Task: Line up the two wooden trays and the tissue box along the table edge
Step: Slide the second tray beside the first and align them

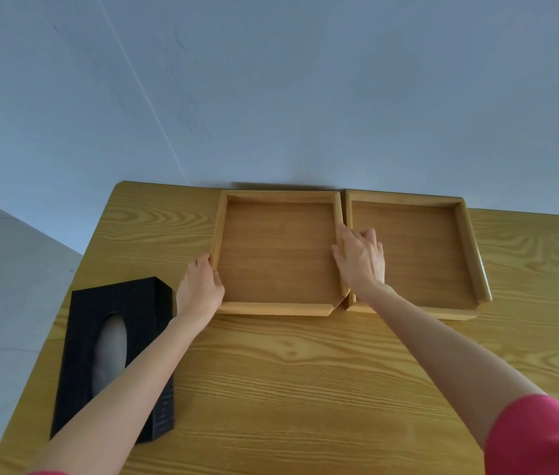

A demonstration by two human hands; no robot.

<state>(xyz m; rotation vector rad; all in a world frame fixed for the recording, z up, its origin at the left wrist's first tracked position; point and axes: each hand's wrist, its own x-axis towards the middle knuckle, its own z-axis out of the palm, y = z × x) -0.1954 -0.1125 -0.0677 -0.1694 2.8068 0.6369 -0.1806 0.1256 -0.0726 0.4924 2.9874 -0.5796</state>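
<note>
At table's far edge, both hands gripping left tray

2 wooden trays, 1 black tissue box, 1 table, 2 hands.

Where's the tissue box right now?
In the head view, the black tissue box lies near the table's left edge, under the left forearm, nearer than the left tray.

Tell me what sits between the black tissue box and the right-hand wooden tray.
In the head view, the left wooden tray, gripped by left hand and right hand.
</note>
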